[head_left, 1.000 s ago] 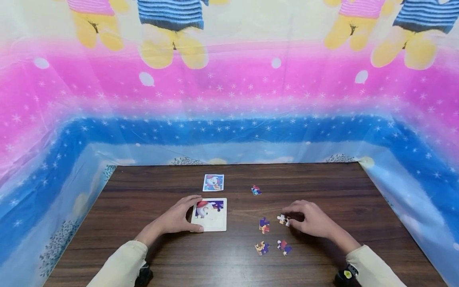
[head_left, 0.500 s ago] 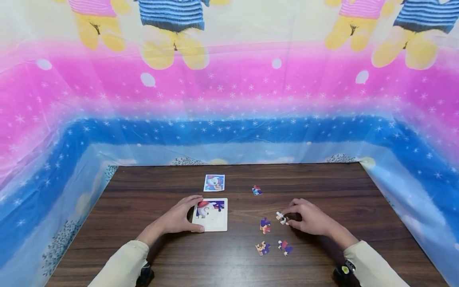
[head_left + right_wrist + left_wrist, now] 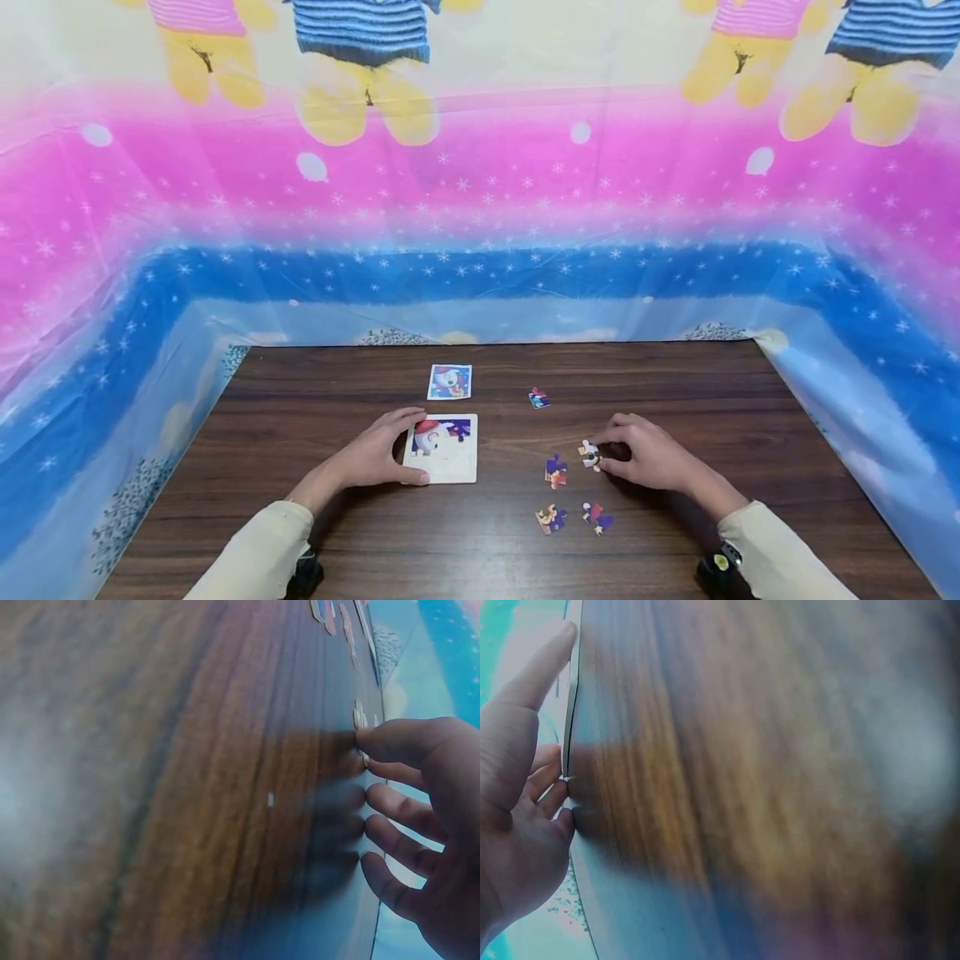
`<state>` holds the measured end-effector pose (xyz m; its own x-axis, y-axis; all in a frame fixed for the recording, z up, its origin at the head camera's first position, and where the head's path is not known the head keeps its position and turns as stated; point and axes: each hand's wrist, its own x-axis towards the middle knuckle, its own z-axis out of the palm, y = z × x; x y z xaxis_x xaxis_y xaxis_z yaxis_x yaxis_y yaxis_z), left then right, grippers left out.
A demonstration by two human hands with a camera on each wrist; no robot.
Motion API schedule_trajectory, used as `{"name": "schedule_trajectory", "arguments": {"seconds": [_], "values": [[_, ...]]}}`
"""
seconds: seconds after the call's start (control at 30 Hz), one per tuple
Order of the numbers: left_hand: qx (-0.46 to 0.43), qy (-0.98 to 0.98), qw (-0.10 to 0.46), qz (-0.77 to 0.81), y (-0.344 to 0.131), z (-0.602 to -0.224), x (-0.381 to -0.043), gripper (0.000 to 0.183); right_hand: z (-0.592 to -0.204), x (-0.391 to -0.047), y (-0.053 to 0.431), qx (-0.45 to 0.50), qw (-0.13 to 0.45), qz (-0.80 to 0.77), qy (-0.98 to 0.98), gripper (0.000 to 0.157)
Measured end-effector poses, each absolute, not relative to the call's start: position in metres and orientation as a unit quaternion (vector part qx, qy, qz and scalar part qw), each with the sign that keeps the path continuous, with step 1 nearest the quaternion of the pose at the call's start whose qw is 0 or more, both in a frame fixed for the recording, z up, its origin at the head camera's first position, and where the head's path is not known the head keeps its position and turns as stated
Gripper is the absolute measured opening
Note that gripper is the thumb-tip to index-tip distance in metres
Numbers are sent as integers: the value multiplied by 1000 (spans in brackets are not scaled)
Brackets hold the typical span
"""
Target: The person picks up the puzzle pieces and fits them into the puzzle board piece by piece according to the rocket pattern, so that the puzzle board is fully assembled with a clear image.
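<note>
From the head view, a person's left hand point(image 3: 378, 450) spanned the left side of a white puzzle board point(image 3: 457, 472) at lower centre, thumb on the near corner and fingers at the far one, holding it. The board lay flat on the brown table point(image 3: 450, 554), its upper part filled with a white animal in a red hat, its lower part bare. Right of centre, the right hand point(image 3: 648, 457) pinched a white puzzle piece point(image 3: 589, 455) between thumb and fingers, well apart from the board. Just left of that piece lay a purple and orange piece point(image 3: 556, 472). Lower down were a yellow and purple piece point(image 3: 551, 519) and a red and purple piece point(image 3: 597, 518). A small blue and red piece point(image 3: 538, 397) sat higher up, and a picture card point(image 3: 450, 382) lay just above the board. A pink and blue cloth point(image 3: 480, 275) hung behind.

In the left wrist view, the left hand came in at the left edge, its thumb touching the board, which showed edge-on at upper left. Blurred tabletop filled the rest.

In the right wrist view, the right hand stood at the right edge, thumb and forefinger close together at the piece, the other fingers spread below. More pieces showed edge-on at upper right, too slanted to tell apart.
</note>
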<state>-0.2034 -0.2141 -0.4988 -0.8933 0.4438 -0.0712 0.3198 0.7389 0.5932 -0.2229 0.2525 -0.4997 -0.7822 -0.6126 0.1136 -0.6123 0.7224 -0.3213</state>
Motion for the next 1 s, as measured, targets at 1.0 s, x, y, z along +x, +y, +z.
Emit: {"name": "schedule_trajectory", "arguments": {"seconds": [1.0], "values": [[216,926,98,293,-216,-501,-205,103,-481,-242,183,-363,-20,-190,912,26]]}}
